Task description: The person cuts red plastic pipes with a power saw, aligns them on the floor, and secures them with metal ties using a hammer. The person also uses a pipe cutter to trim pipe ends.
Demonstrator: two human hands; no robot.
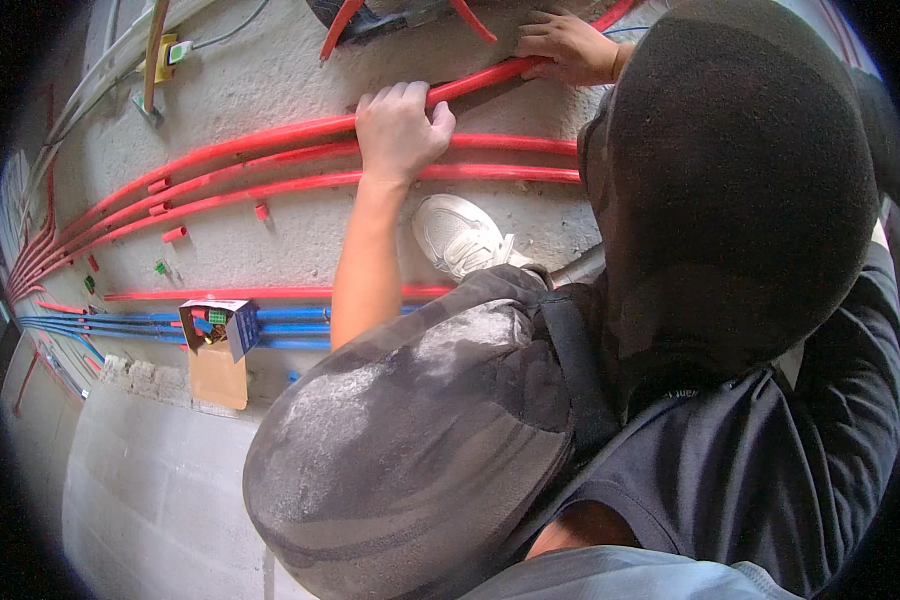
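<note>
My left hand (402, 130) is closed around the uppermost red pipe (270, 138), knuckles up. Farther right along that pipe, my right hand (568, 46) grips it from above, its wrist partly hidden behind my dark right knee (740, 180). Two more red pipes (510, 172) run below, close to my left wrist and apart from my fingers. Between the pipes and my left knee (390, 430) a white shoe (458, 236) is planted on the concrete floor.
Blue pipes (300, 328) run along the floor, beside an open cardboard box (220, 335) holding small coloured parts. Short red pipe pieces (174, 234) lie scattered. A wooden handle (154, 60) stands at the upper left near a yellow object (175, 55). Grey blocks (150, 470) sit nearer.
</note>
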